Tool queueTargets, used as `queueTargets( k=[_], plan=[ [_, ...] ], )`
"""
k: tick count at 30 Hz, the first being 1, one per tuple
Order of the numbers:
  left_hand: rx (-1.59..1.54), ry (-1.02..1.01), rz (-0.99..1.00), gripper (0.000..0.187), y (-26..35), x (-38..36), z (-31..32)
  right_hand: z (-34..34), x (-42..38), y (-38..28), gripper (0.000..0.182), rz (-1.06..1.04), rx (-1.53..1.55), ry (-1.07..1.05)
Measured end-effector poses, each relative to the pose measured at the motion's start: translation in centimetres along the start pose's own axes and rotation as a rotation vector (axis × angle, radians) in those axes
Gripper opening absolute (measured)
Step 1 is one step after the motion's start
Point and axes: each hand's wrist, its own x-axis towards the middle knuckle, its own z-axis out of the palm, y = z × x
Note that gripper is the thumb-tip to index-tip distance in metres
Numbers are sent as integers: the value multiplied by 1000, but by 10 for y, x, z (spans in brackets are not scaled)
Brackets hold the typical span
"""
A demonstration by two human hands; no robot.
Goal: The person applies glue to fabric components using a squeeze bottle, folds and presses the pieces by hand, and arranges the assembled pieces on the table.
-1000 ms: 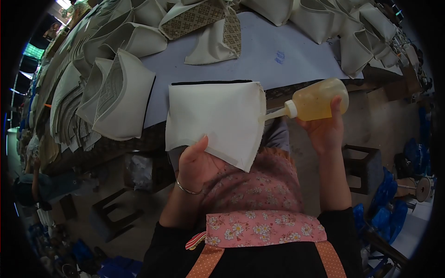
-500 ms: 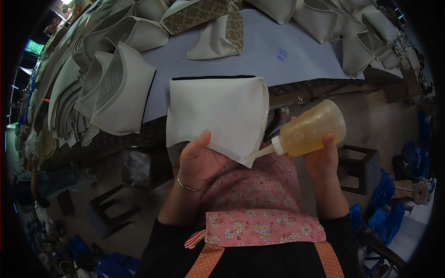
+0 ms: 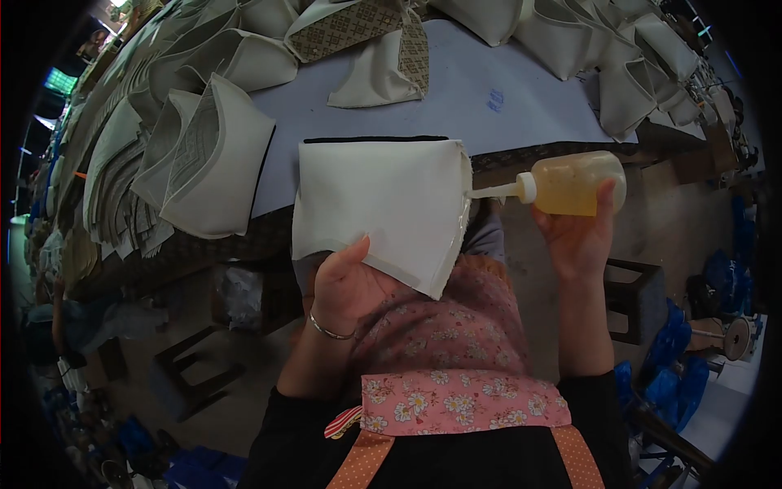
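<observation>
My left hand grips the lower edge of a white fabric piece, thumb on top and fingers hidden beneath. The piece has a black strip along its far edge and a shiny wet-looking line down its right edge. In my right hand is a translucent squeeze bottle, lying nearly level and partly filled with amber liquid. Its narrow nozzle points left, with the tip at the upper part of the fabric's right edge.
A table with a pale top lies ahead. Similar white folded pieces stand at its left, and more at the far right. A patterned piece lies at the back. Dark stools stand on the floor.
The bottle in my right hand has moved up and right, turning more level. Its tip went from the fabric's lower corner to high on the right edge. My left hand stays nearly still.
</observation>
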Motion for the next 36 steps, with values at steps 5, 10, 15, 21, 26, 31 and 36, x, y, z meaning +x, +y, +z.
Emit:
queueTargets(
  k=[5,10,15,21,26,31,36],
  plan=[
    [30,4,18,69,1,0,3,-12,-6,8,61,101,40,-67],
    [137,-65,74,73,2,0,6,-12,-33,11,63,339,257,-214],
    [806,-38,176,75,9,-4,24,-19,-33,-4,58,366,581,-310],
    [1977,310,368,28,44,14,27,-26,-35,-24,58,243,520,-280],
    [2291,137,743,9,67,22,69,-18,-37,-45,62,82,374,-339],
    [2278,95,726,8,54,25,87,3,-33,-64,72,-159,133,-287],
    [2236,-27,667,7,40,22,86,18,-16,-73,86,-389,-155,-292]
  ],
)
